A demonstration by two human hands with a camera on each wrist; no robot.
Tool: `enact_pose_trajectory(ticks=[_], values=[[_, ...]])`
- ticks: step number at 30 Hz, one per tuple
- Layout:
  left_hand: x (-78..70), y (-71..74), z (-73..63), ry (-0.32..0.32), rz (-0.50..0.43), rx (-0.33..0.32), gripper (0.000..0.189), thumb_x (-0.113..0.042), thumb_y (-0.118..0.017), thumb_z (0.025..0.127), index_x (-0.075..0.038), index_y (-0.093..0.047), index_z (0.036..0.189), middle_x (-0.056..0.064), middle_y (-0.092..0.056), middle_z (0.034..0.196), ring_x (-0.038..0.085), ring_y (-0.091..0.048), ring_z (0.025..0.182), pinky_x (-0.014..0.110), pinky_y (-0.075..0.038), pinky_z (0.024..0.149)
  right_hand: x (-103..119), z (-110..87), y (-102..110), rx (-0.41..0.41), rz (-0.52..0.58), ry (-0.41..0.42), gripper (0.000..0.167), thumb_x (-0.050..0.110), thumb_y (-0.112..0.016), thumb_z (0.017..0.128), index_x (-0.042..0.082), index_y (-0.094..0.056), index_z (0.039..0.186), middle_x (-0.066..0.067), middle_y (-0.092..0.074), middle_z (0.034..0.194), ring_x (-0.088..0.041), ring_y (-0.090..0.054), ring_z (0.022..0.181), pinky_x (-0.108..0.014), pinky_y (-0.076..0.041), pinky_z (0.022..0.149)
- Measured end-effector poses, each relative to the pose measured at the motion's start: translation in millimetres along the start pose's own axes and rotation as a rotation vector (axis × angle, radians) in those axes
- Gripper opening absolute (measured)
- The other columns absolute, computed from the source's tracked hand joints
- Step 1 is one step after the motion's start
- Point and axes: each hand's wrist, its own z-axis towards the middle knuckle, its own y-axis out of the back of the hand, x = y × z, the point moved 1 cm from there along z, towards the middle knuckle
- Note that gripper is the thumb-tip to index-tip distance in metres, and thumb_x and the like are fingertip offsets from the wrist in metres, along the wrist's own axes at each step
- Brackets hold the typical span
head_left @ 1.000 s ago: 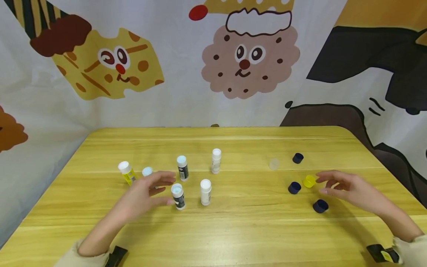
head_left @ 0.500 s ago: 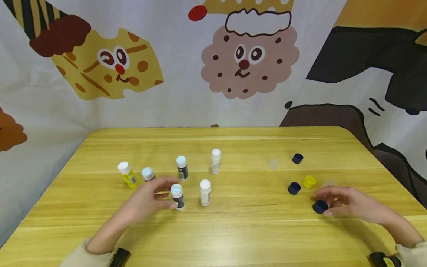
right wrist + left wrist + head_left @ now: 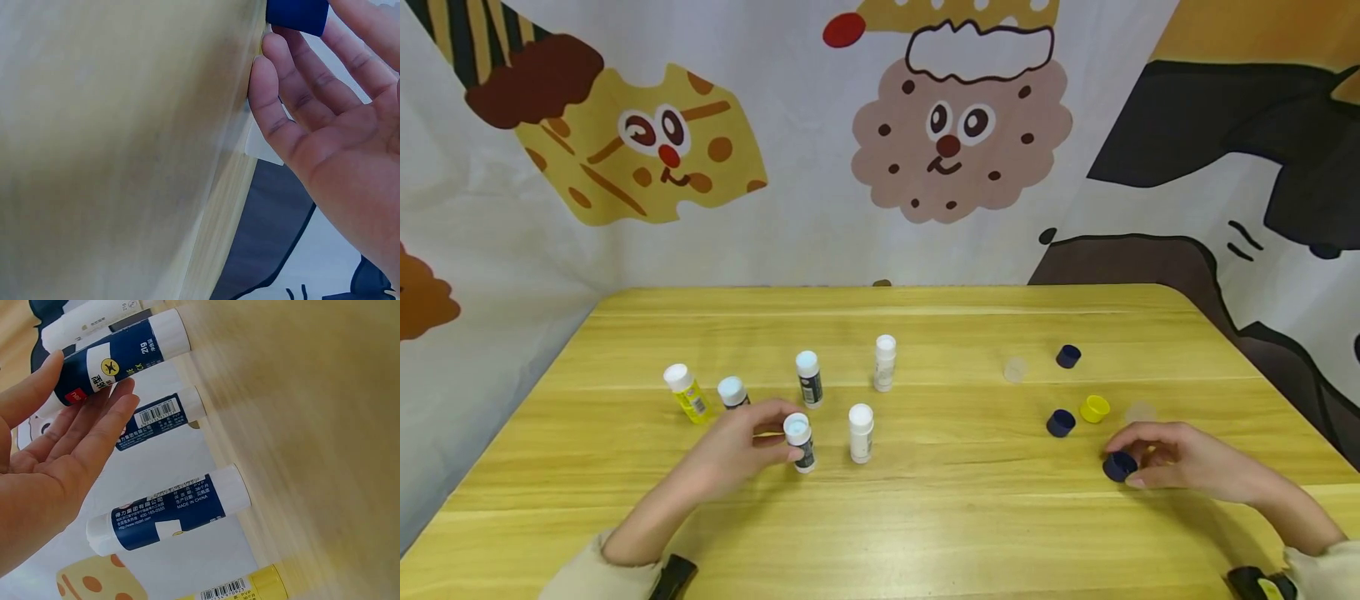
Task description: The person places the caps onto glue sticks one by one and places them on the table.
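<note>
Several capless glue sticks stand on the left half of a yellow wooden table. My left hand curls its thumb and fingers round the nearest one, a blue-labelled glue stick that stands upright. In the left wrist view the same glue stick lies between thumb and fingers of the left hand. On the right, my right hand pinches a dark blue cap that sits on the table. The right wrist view shows the cap among the fingertips.
Other sticks: a yellow one, blue-labelled ones, white ones. Loose caps lie at right: two dark blue, a yellow, two clear. A cartoon cloth hangs behind.
My right hand came back from the yellow cap to the nearest dark blue cap and closed on it. My left hand closed round the nearest glue stick.
</note>
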Motion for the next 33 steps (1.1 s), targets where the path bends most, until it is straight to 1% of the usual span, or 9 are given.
enact_pose_trajectory(ticks=[4, 7, 11, 14, 19, 21, 23, 27, 33], values=[[0.3, -0.6, 0.2, 0.012, -0.003, 0.004, 0.029, -0.008, -0.067, 0.081, 0.000, -0.059, 0.108, 0.007, -0.060, 0.104, 0.031, -0.056, 0.104, 0.034, -0.049, 0.083, 1.2, 0.9, -0.7, 0.004, -0.008, -0.011, 0.031, -0.001, -0.064, 0.082, 0.002, -0.059, 0.113, -0.001, -0.058, 0.108, -0.009, -0.052, 0.086, -0.024, -0.047, 0.065], [0.4, -1.4, 0.4, 0.007, -0.004, 0.003, 0.029, -0.006, -0.067, 0.081, 0.000, -0.059, 0.107, 0.007, -0.060, 0.103, 0.031, -0.057, 0.104, 0.032, -0.049, 0.082, 2.3, 0.9, -0.8, -0.004, -0.029, -0.011, 0.030, 0.000, -0.064, 0.082, 0.003, -0.060, 0.112, 0.000, -0.059, 0.106, -0.009, -0.053, 0.084, -0.024, -0.047, 0.064], [0.9, -1.9, 0.1, -0.015, -0.002, -0.010, 0.029, -0.005, -0.067, 0.081, 0.001, -0.059, 0.108, 0.008, -0.061, 0.103, 0.032, -0.057, 0.104, 0.035, -0.048, 0.084, 4.6, 0.5, -1.5, -0.046, -0.087, -0.021, 0.027, 0.000, -0.064, 0.082, 0.004, -0.061, 0.109, 0.003, -0.060, 0.100, -0.008, -0.054, 0.079, -0.024, -0.046, 0.060], [0.7, -1.3, -0.5, -0.013, 0.013, -0.027, 0.030, -0.006, -0.068, 0.080, 0.001, -0.060, 0.108, 0.009, -0.061, 0.104, 0.032, -0.057, 0.104, 0.038, -0.047, 0.086, 6.6, 1.0, -1.1, -0.071, -0.108, -0.018, 0.026, -0.001, -0.064, 0.082, 0.003, -0.061, 0.108, 0.004, -0.060, 0.100, -0.008, -0.055, 0.080, -0.024, -0.046, 0.060], [-2.2, 2.0, -0.7, 0.023, 0.034, -0.044, 0.030, -0.007, -0.068, 0.081, 0.000, -0.060, 0.109, 0.009, -0.062, 0.106, 0.032, -0.057, 0.104, 0.039, -0.045, 0.088, 10.8, 6.5, 2.4, -0.058, -0.055, 0.022, 0.026, -0.006, -0.061, 0.083, -0.001, -0.058, 0.108, -0.005, -0.060, 0.103, -0.008, -0.058, 0.087, -0.022, -0.049, 0.066], [-4.7, 3.9, -0.1, 0.026, 0.036, -0.051, 0.031, -0.006, -0.068, 0.081, 0.001, -0.060, 0.109, 0.009, -0.062, 0.105, 0.031, -0.057, 0.103, 0.039, -0.046, 0.087, 14.1, 9.6, 4.0, -0.057, -0.045, 0.029, 0.025, -0.006, -0.060, 0.083, -0.001, -0.056, 0.108, -0.007, -0.061, 0.103, -0.009, -0.059, 0.088, -0.022, -0.049, 0.068], [-7.6, 5.8, 0.4, 0.008, 0.034, -0.054, 0.031, -0.006, -0.068, 0.081, 0.002, -0.060, 0.109, 0.009, -0.062, 0.103, 0.030, -0.058, 0.102, 0.039, -0.047, 0.086, 18.6, 12.9, 5.7, -0.067, -0.058, 0.025, 0.025, -0.005, -0.061, 0.084, -0.002, -0.056, 0.107, -0.006, -0.061, 0.102, -0.010, -0.059, 0.087, -0.021, -0.050, 0.068], [-15.1, 9.3, 2.1, -0.020, 0.026, -0.067, 0.028, -0.006, -0.068, 0.081, 0.001, -0.061, 0.107, 0.009, -0.063, 0.101, 0.027, -0.059, 0.098, 0.035, -0.049, 0.082, 31.1, 20.1, 10.0, -0.122, -0.120, 0.019, 0.026, -0.006, -0.063, 0.081, 0.000, -0.056, 0.105, -0.002, -0.062, 0.098, -0.010, -0.060, 0.081, -0.021, -0.050, 0.066], [-23.4, 13.9, 5.7, -0.053, 0.037, -0.086, 0.024, -0.005, -0.068, 0.080, 0.000, -0.062, 0.103, 0.008, -0.064, 0.100, 0.025, -0.060, 0.096, 0.028, -0.050, 0.078, 52.3, 32.0, 16.7, -0.225, -0.172, 0.056, 0.030, -0.010, -0.064, 0.079, -0.001, -0.057, 0.106, -0.002, -0.062, 0.095, -0.012, -0.061, 0.077, -0.023, -0.050, 0.062]])
